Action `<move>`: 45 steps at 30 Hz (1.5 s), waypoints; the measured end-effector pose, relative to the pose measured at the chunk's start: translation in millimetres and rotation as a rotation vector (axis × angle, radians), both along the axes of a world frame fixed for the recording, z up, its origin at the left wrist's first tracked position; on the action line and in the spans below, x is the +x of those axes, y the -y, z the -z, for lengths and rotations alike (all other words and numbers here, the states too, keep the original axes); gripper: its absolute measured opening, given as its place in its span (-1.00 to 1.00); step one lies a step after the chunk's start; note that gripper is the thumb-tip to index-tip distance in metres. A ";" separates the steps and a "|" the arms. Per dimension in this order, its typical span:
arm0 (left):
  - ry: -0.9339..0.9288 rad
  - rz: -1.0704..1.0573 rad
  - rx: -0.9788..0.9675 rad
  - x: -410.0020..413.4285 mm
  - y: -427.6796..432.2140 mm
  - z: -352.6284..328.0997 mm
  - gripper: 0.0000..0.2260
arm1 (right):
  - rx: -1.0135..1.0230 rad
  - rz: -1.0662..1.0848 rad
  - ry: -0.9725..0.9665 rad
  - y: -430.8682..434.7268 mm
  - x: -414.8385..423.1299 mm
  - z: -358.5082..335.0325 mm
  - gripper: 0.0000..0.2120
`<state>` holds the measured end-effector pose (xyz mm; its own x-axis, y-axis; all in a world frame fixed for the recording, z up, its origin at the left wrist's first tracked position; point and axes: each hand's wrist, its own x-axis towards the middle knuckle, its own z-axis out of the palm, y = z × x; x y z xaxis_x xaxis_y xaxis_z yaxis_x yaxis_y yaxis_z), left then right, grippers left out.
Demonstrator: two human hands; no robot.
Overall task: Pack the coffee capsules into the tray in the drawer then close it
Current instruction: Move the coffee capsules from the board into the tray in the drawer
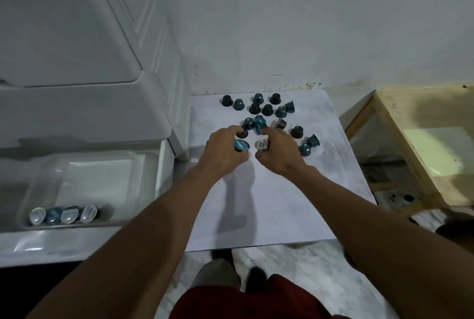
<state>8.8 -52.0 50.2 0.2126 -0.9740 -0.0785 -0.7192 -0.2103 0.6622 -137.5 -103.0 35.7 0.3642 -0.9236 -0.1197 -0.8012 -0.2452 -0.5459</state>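
Several dark and teal coffee capsules (267, 109) lie scattered on a white tabletop (266, 203). My left hand (225, 150) grips a teal capsule (241, 145) with its foil face up, and its fingertips touch a dark capsule (242, 133). My right hand (278, 152) holds a capsule with a pale foil lid (262, 144). At lower left a clear plastic tray (41, 185) lies in an open white drawer (164, 162). Several capsules (64, 214) stand in a row along the tray's near edge.
A white cabinet (84, 103) rises above the drawer at left. The wall (282, 36) stands behind the table. A wooden frame (420, 144) sits at right. The floor and my feet (220, 275) show below the table's front edge.
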 end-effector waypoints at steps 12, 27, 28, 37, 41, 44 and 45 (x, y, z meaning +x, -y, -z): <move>-0.219 -0.065 -0.088 65.2 -69.4 -25.9 -0.62 | -0.138 -0.014 0.156 -60.5 52.2 -40.1 -0.61; -0.229 -0.045 -0.132 217.3 -195.3 -38.7 -0.58 | -0.119 -0.058 0.216 -193.5 192.3 -57.3 -0.66; -0.214 -0.035 -0.129 225.1 -200.4 -38.0 -0.60 | -0.102 -0.079 0.197 -196.8 198.3 -56.2 -0.65; -0.131 -0.012 -0.036 272.9 -194.5 -25.3 -0.63 | 0.008 -0.257 0.078 -179.1 238.2 -51.3 -0.58; -0.068 0.002 0.054 286.6 -181.6 -9.2 -0.62 | 0.034 -0.353 -0.031 -159.0 256.0 -38.9 -0.59; -0.042 0.005 0.112 293.1 -177.7 4.1 -0.62 | 0.013 -0.430 -0.101 -150.6 268.2 -27.8 -0.61; -0.039 0.007 0.135 294.8 -177.5 8.4 -0.61 | 0.021 -0.460 -0.127 -149.1 271.1 -23.9 -0.61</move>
<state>303.6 125.5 41.8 0.1997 -0.9556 -0.2167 -0.6952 -0.2940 0.6559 133.6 46.2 59.5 0.7162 -0.6667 -0.2062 -0.6725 -0.5804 -0.4591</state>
